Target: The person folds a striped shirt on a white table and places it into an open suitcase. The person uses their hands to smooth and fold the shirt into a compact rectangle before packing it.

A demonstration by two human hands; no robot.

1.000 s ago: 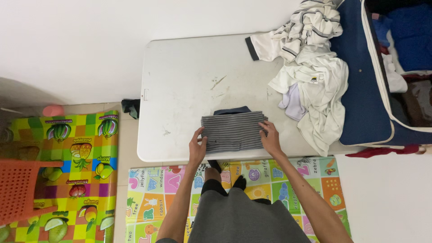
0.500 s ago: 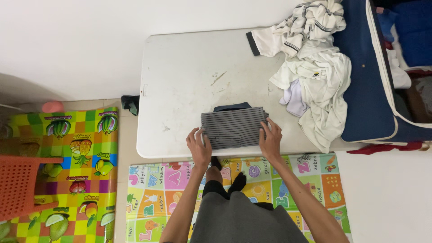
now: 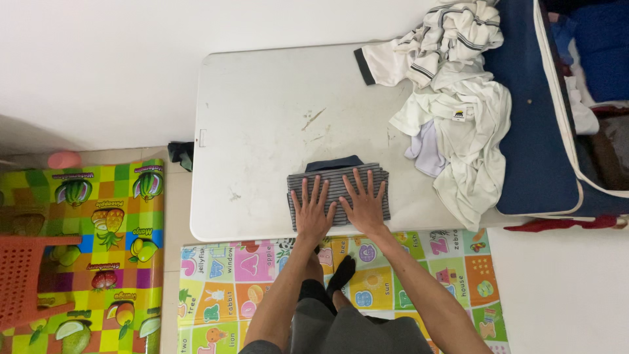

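Note:
A folded grey striped shirt [image 3: 335,177] with a dark collar lies near the front edge of the white table [image 3: 262,124]. My left hand [image 3: 312,211] and my right hand [image 3: 363,203] lie flat on top of it, side by side, fingers spread and pressing down. Neither hand grips anything.
A heap of white and striped clothes [image 3: 458,98] lies at the table's right. An open blue suitcase [image 3: 544,111] with clothes inside sits further right. Colourful play mats [image 3: 98,249] cover the floor, with an orange plastic chair [image 3: 26,278] at the left and a dark cloth [image 3: 178,154] beside the table.
Both hands left the shirt's left and right edges and came together flat on top of it. The shirt looks slightly narrower.

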